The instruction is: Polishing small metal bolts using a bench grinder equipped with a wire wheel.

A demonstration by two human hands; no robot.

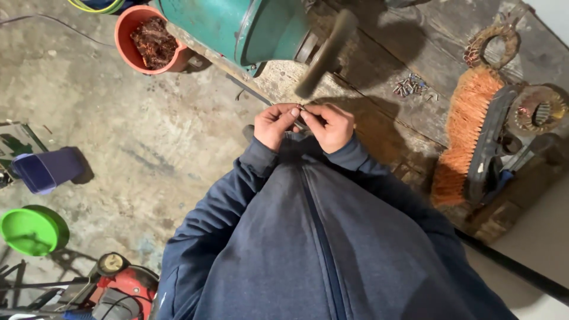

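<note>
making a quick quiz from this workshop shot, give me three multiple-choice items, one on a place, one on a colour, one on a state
1. Where is the orange bucket?
A. on the floor left of the green machine
B. on the wooden bench
C. in the person's lap

2. What colour are the brush bristles?
A. blue
B. orange
C. white

3. What are the left hand and right hand doing?
A. hanging apart, empty
B. pinching a small item together
C. gripping the brush

Answers: 1 A, it stands on concrete beside the machine. 2 B, the bristles show orange. 3 B, the fingertips meet on the item.
</note>
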